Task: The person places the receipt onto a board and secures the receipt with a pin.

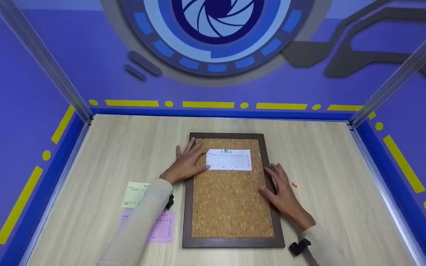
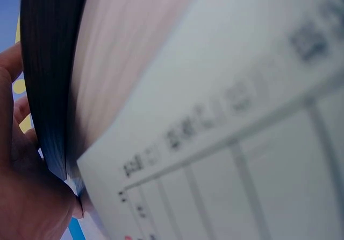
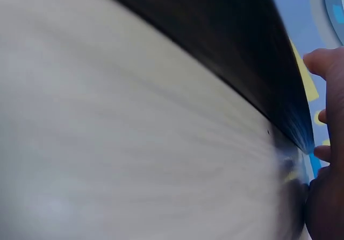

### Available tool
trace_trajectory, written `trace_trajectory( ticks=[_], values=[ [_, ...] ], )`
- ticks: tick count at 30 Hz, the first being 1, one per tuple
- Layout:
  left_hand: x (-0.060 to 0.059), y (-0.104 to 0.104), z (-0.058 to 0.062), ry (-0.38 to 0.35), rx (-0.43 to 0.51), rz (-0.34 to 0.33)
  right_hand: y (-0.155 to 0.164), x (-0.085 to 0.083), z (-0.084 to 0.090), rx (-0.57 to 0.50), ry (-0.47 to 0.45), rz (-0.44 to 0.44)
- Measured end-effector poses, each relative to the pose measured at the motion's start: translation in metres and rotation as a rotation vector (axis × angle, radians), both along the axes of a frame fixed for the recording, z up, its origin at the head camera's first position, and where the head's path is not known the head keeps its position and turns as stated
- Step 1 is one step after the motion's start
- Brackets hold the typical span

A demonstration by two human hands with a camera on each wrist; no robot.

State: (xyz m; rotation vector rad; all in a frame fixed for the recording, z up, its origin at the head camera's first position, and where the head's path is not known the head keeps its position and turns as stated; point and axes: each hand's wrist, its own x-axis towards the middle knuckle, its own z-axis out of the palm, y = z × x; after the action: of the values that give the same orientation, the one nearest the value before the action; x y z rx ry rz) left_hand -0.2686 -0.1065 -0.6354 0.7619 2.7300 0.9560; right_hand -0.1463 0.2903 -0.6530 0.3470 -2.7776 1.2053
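Corkboard (image 1: 232, 207): speckled, rectangular, dark-framed | paper slip (image 1: 229, 160): white, gridded | left hand (image 1: 188, 163), right hand (image 1: 282, 189): loosely spread, gripping nothing

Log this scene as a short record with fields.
Centre: framed cork board, flat on the table
On board: white paper, upper part, small green piece at its top edge
Left hand: on the board's left side, touching the white paper's left edge
Right hand: on the board's right side
Left of board: green paper, purple paper, partly behind the left sleeve
Right of board: small orange piece
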Motion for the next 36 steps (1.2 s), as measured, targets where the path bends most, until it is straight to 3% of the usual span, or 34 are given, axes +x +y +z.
trace_trajectory(
  ticks=[8,15,21,29,36],
  values=[
    [0.003,0.007,0.007,0.019,-0.028,-0.008,0.009,0.007,-0.001,0.021,0.042,0.012],
    [0.004,0.01,0.008,0.023,-0.031,-0.015,0.013,0.011,-0.003,0.03,0.149,0.042],
    [0.004,0.011,0.007,0.008,-0.044,-0.015,0.015,0.01,-0.005,0.007,0.184,0.05],
    [0.006,0.004,0.006,0.005,-0.072,0.008,0.009,0.007,-0.011,0.009,0.164,0.062],
    [0.009,-0.004,0.012,-0.024,-0.012,-0.002,0.009,0.002,-0.012,0.005,0.139,0.055]
  ],
)
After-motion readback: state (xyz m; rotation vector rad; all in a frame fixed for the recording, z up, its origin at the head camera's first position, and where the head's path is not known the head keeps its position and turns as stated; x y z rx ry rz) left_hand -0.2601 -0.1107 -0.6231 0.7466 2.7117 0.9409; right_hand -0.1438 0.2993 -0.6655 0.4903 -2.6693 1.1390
